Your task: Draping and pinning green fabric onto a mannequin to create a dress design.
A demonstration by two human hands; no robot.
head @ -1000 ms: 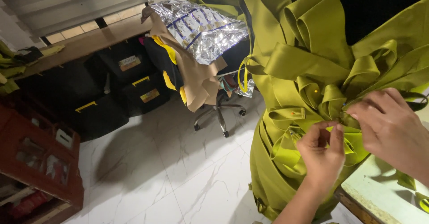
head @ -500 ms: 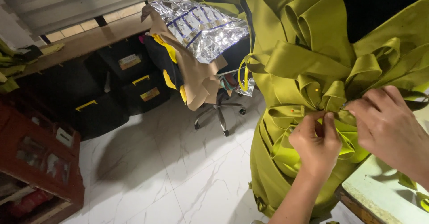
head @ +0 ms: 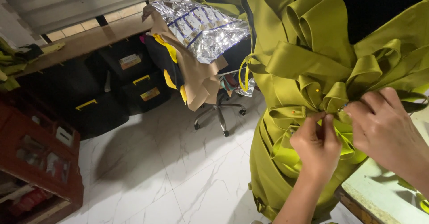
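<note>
Olive-green satin garment (head: 308, 72) fills the right half of the view, draped upright in many folded loops and pleats, its lower part hanging down beside the edge of a pale worktable (head: 380, 197) at bottom right. White marble-look floor (head: 152, 161) spreads across the centre. Red cabinet (head: 40, 161) sits at lower left. Black storage boxes (head: 111, 90) with yellow handles are stacked against the far wall under a wooden ledge. Office chair (head: 219, 107) on castors stands behind the garment, loaded with brown paper, yellow-and-black pieces and a crinkled silver foil sheet (head: 201, 27) on top.

Right hand (head: 393, 134): fingers curled, pinching a gathered fold of the green fabric near the middle of the pleats; grip closed on the cloth.

Left hand (head: 317, 148): raised from below, thumb and fingertips pressed together on the same cluster of folds, just beside the right hand; also closed on fabric.

2 pin heads (head: 317, 90), small and round, 1 yellow and 1 reddish, sit in the pleats just above and left of the hands.
</note>
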